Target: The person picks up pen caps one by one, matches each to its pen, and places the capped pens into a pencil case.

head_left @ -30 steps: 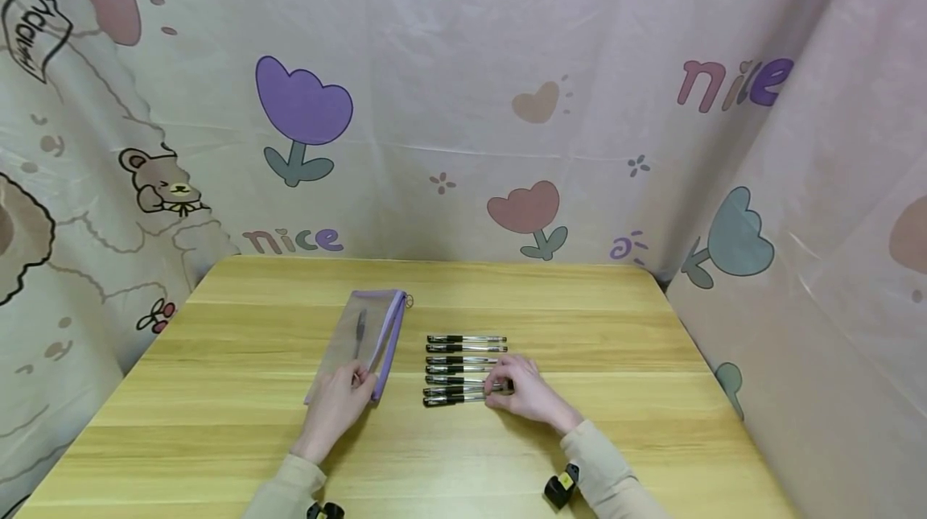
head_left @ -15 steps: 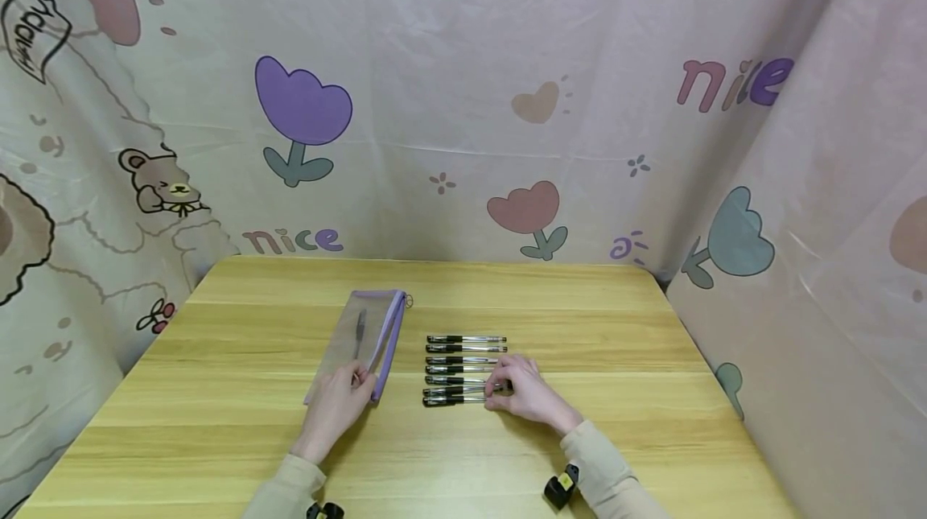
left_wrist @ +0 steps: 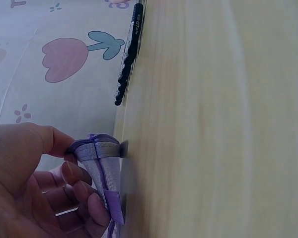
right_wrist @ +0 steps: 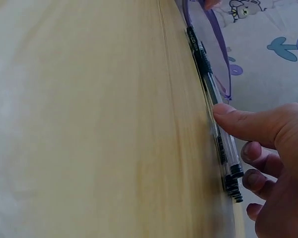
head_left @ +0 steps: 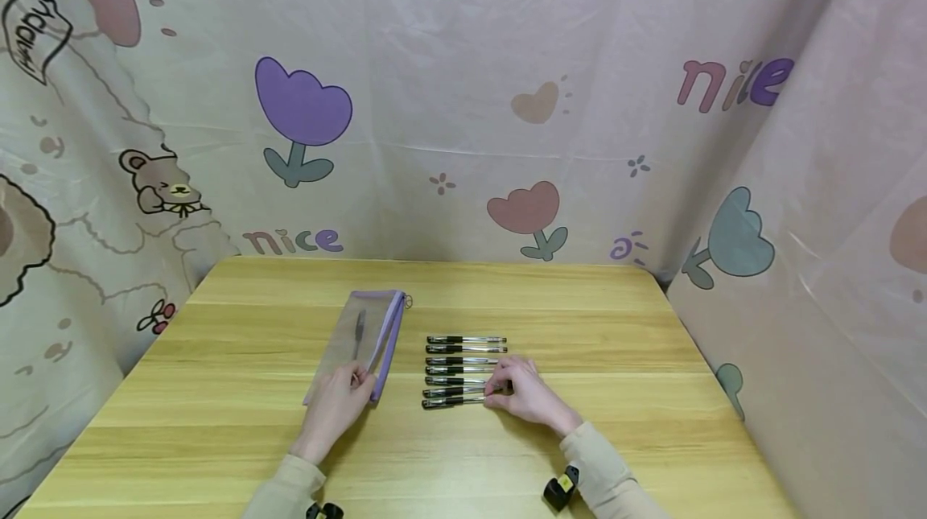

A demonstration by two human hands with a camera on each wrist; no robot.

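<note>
A mesh pencil case (head_left: 335, 346) with a purple zip edge lies at left centre, its zip side parted. One pen (head_left: 360, 326) shows through the mesh. My left hand (head_left: 335, 400) pinches the case's near end, also seen in the left wrist view as a purple-trimmed end (left_wrist: 108, 149). To the right, several clear pens with black grips (head_left: 463, 349) lie side by side, caps to the left. My right hand (head_left: 532, 395) pinches the nearest pen (head_left: 443, 402) by its right part. In the right wrist view the thumb lies on that pen (right_wrist: 229, 146); the fingertips are partly hidden behind it.
Both hands work over a wood-grain table (head_left: 579, 310). A printed curtain (head_left: 434, 100) stands behind it and along both sides. A ring-shaped zip pull (head_left: 409, 302) hangs at the case's far corner. Black wrist devices (head_left: 561, 488) sit by both sleeves.
The nearest pen has shifted very slightly towards me under my right hand, widening its gap from the neighbouring pen. My left hand and the pencil case have stayed in place.
</note>
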